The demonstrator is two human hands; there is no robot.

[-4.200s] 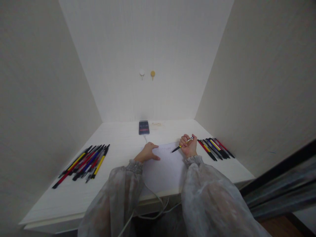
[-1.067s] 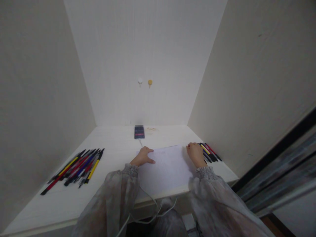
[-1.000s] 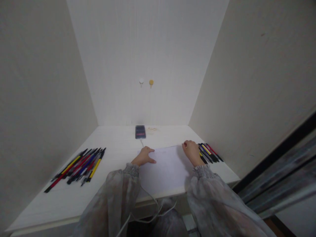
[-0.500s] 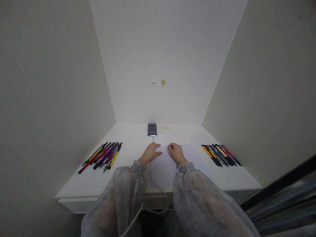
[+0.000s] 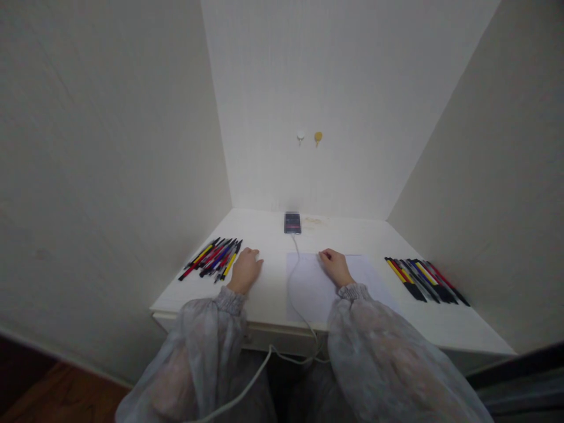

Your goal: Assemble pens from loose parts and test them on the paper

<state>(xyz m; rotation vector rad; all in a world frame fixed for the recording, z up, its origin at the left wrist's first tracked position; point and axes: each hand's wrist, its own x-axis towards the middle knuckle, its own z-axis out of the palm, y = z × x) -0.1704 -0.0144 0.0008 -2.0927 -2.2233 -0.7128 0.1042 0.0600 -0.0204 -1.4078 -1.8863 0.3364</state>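
Observation:
My left hand (image 5: 245, 270) rests on the white desk (image 5: 268, 294) just right of a pile of several pens (image 5: 212, 257) in black, red, blue and yellow; its fingers are loosely curled, apart, and hold nothing. My right hand (image 5: 335, 267) lies palm down on the upper left part of a white paper sheet (image 5: 317, 288), fingers spread, empty. A second row of several pens (image 5: 423, 278) lies on the desk to the right, away from both hands.
A small dark device (image 5: 292, 222) stands at the back of the desk; a white cable (image 5: 296, 288) runs from it across the paper and off the front edge. Walls close in on three sides. Two small hooks (image 5: 309, 137) sit on the back wall.
My right hand put down the pen it held among the right-hand pens and came back to the paper. My left hand slid off the paper leftward towards the left pile. The view turned left.

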